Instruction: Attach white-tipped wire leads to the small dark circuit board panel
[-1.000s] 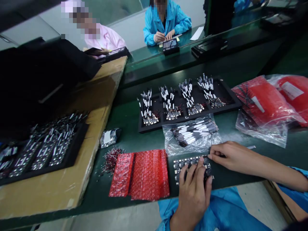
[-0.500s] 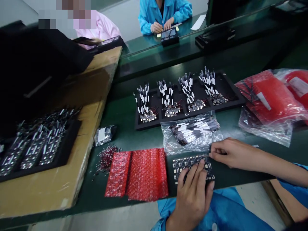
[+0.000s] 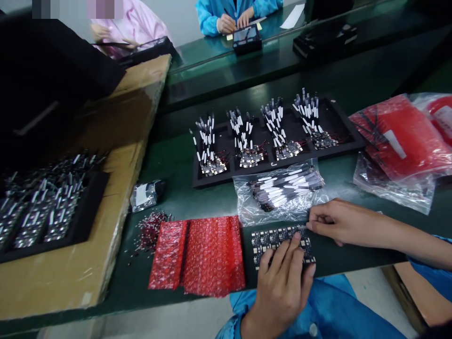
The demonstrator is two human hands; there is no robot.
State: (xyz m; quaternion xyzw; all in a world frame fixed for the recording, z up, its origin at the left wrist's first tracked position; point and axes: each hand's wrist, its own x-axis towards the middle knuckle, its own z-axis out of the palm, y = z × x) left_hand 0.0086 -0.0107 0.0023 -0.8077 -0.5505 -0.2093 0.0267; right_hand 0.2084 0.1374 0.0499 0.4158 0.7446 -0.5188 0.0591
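Observation:
A dark panel of small circuit boards (image 3: 259, 240) lies flat near the table's front edge. My left hand (image 3: 280, 285) rests on it with fingers stretched out over the boards, covering its lower middle. At the panel's upper right corner is my right hand (image 3: 330, 223), its thumb and fingers pinched together; what they hold, if anything, is too small to make out. Just beyond the panel, a clear plastic bag (image 3: 243, 207) carries a bundle of dark wires with white labels (image 3: 282, 188). Red bubble wrap sheets (image 3: 213, 256) lie left of the panel.
A black divided tray (image 3: 339, 120) holds wired boards in several compartments. Left are a pile of tiny parts (image 3: 153, 230), a small silvery bag (image 3: 145, 195), and another loaded tray (image 3: 88, 207) on cardboard (image 3: 141, 127). Red bags (image 3: 406, 136) lie right. Two people sit opposite.
The view has shifted slightly, so the table's things sit a little differently in it. Both my hands keep their places at the panel. The pink-sleeved person's hands have moved.

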